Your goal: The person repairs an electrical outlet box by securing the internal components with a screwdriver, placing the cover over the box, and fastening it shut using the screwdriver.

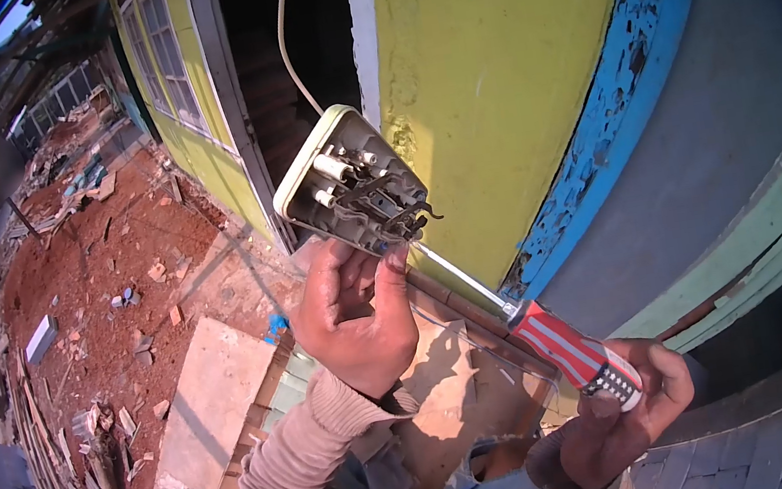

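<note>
My left hand (351, 316) is closed on the lower edge of an off-white plastic electrical housing (309, 171), its thumb and fingers pinching near a corner. The housing is tilted with its hollow inside facing me, showing screw posts, dark metal parts and short dark wires. A pale cable (286, 43) runs upward from behind it. In my right hand (637, 400) is a screwdriver (563, 345) with a red, white and black star-patterned handle, gripped by its butt end. Its shaft points up and left, the tip close to my left fingertips; whether it touches a screw cannot be made out.
A yellow wall (497, 77) with a peeling blue post (612, 100) stands close in front, beside a dark doorway (286, 17). Boards (210, 423) lie below to the left. Red soil (113, 276) with rubble extends beyond. Grey paving (745, 450) is at lower right.
</note>
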Demonstrator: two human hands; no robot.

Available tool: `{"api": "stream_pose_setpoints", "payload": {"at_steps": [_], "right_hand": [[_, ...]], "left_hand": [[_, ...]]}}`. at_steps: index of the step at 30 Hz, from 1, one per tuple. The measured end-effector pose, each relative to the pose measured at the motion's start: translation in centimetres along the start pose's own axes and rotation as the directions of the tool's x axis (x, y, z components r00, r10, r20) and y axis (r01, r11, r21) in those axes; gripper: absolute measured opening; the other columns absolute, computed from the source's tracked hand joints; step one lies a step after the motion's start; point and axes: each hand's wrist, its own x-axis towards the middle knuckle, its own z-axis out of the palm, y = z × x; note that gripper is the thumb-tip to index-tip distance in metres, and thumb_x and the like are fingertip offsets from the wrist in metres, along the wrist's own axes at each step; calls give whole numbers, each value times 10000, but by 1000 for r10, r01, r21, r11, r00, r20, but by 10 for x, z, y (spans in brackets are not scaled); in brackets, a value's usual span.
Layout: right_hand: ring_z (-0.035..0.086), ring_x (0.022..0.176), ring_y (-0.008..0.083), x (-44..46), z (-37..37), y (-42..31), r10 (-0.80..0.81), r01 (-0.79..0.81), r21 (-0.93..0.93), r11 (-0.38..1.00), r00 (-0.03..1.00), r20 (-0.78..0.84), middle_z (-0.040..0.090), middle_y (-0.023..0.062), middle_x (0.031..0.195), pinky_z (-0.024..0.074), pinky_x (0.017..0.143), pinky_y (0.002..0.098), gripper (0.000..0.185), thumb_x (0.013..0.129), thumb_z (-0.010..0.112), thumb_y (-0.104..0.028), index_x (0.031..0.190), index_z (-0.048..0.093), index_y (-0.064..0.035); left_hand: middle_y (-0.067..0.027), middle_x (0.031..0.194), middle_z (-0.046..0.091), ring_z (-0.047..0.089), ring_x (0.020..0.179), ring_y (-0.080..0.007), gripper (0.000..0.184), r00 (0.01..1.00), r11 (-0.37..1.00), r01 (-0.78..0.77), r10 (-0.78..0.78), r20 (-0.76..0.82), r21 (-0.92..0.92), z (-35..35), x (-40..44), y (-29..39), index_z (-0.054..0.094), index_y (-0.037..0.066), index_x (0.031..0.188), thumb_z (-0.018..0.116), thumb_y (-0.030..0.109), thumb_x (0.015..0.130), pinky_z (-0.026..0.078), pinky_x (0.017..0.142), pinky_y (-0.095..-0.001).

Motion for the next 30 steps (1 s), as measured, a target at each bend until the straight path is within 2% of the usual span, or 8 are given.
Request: {"api": "stream_pose_setpoints", "payload": {"at_steps": [3,7,10,13,18,22,25,30], "right_hand": [[533,1038,232,10,6,-8,169,-164,219,962,986,-4,538,254,1151,434,927,382,691,983,602,-368,1380,206,36],[539,1025,237,1,-7,-1,79,-78,-9,997,995,58,542,253,1143,431,931,384,715,979,609,-367,1392,191,39],[538,1015,243,-2,-11,1,252,-250,-36,968,963,97,548,242,1137,425,929,387,736,959,645,-345,1391,193,42],[536,1006,243,7,1,-2,42,-44,19,999,992,116,558,228,1124,422,923,384,725,944,673,-342,1372,232,42],[543,966,225,1,-3,1,258,-249,200,948,966,-16,576,202,1069,423,900,362,696,944,668,-363,1352,267,33],[557,908,204,3,6,6,-4,0,-53,999,997,-74,597,175,994,428,875,347,701,952,653,-396,1354,268,30],[537,916,177,3,4,-1,322,-296,228,928,943,-87,607,152,935,405,892,358,668,971,616,-390,1349,275,42],[521,940,199,-4,-2,18,114,-113,50,992,993,-30,567,199,1085,409,901,368,685,968,619,-372,1377,259,44]], "left_hand": [[-147,1004,694,661,939,-134,305,999,999,44,-44,30,2,-1,2,4,551,-116,1187,655,-75,903,534,810,-254],[-160,1032,692,665,956,-145,297,999,999,44,-45,20,3,-2,2,4,551,-115,1183,643,-90,902,537,822,-258],[-170,1055,690,666,988,-159,293,999,999,36,-36,7,21,-2,-2,1,555,-112,1173,638,-108,892,543,833,-267],[-154,1042,687,660,997,-155,296,998,994,60,-61,-7,-89,-1,4,3,548,-117,1163,638,-124,881,542,841,-267],[-158,1038,684,656,991,-148,314,999,998,14,-15,28,64,-4,-5,-2,526,-131,1175,631,-136,879,533,861,-265],[-156,1016,686,651,969,-131,303,999,997,44,-44,12,-65,-2,-1,2,530,-122,1171,630,-128,885,529,836,-250],[-145,999,683,635,939,-110,290,999,1000,29,-29,13,4,-2,-7,2,533,-113,1166,625,-125,891,512,814,-229],[-134,997,674,634,918,-108,280,999,997,44,-44,14,-59,-1,-2,3,535,-109,1155,625,-120,890,504,799,-218]]}}
